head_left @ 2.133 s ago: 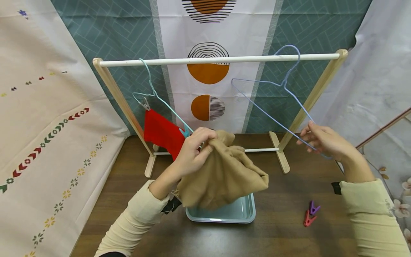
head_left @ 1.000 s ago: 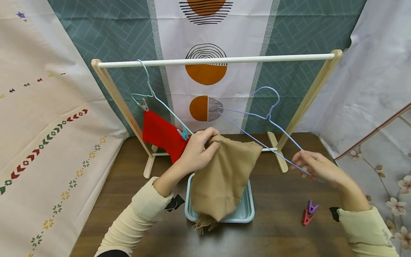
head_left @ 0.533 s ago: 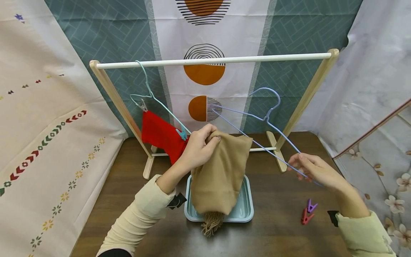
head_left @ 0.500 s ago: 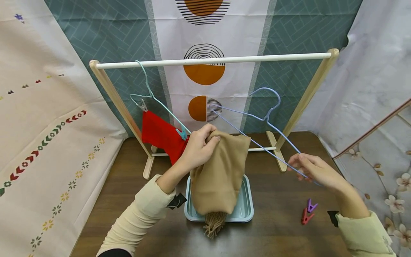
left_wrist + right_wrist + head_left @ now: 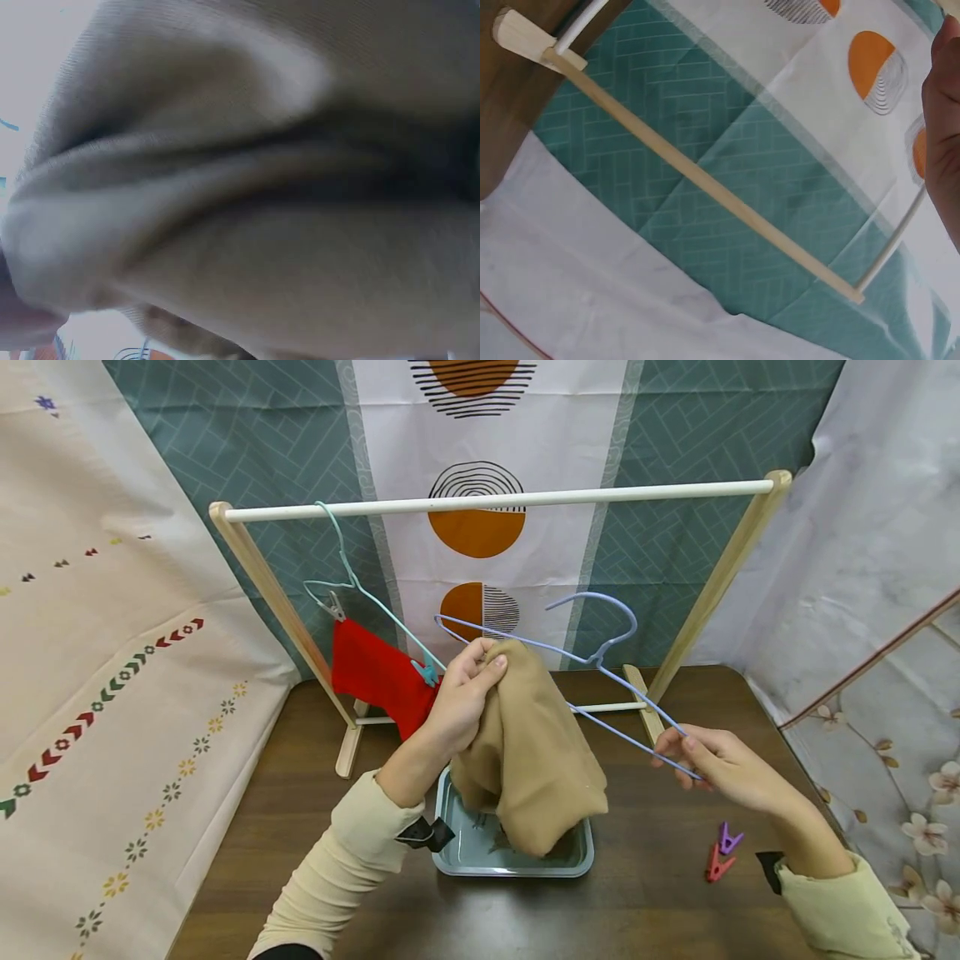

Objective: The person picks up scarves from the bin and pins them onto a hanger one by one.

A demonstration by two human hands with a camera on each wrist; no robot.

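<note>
Our left hand [image 5: 456, 700], fingers curled, pinched the tan cloth [image 5: 534, 752] above the grey-blue tray [image 5: 517, 870]; our right hand [image 5: 731, 770] held the periwinkle clothes hanger [image 5: 597, 660] between thumb and fingers.

You can read no text, label, brand, number or sign in any of the three views. On your right sleeve [image 5: 843, 906], toward its outer edge, you see a faint mark [image 5: 896, 928], too small to make out as letters or digits.
</note>
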